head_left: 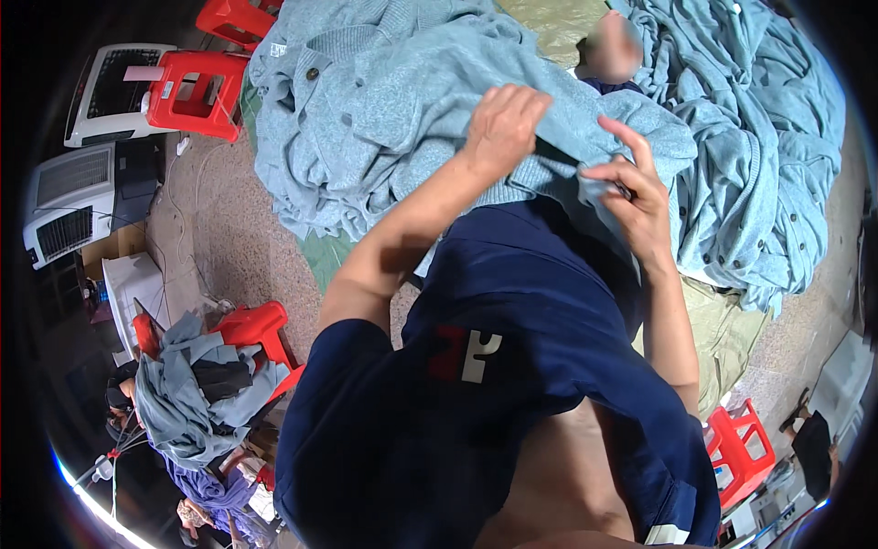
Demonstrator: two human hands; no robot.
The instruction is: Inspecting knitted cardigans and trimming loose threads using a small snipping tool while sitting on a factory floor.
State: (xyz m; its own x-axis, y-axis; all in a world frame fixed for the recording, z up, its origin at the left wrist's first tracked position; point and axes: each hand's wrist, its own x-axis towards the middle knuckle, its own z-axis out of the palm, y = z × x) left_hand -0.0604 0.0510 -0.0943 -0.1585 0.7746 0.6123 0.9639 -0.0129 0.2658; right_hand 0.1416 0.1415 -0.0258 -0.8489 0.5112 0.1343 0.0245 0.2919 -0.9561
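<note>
A light blue-grey knitted garment (572,123) is stretched between my two hands, above my lap. My left hand (508,130) is closed, its fingers curled down over the cloth's edge. On the other side my right hand (637,192) pinches the cloth between thumb and fingers, with one finger stretched out. Something small and dark shows within the right hand's fingers, too little of it to name. Under and beyond the hands lies a big heap of similar knitwear (384,101), with a dark button and ribbed edges visible.
A second heap of buttoned knitwear (759,156) lies to the right, on a greenish sheet (709,334). Red plastic stools (197,96) and white-and-black appliances (78,197) stand at left. More cloth (187,393) covers a stool at lower left. Another person's head (613,48) shows between the heaps.
</note>
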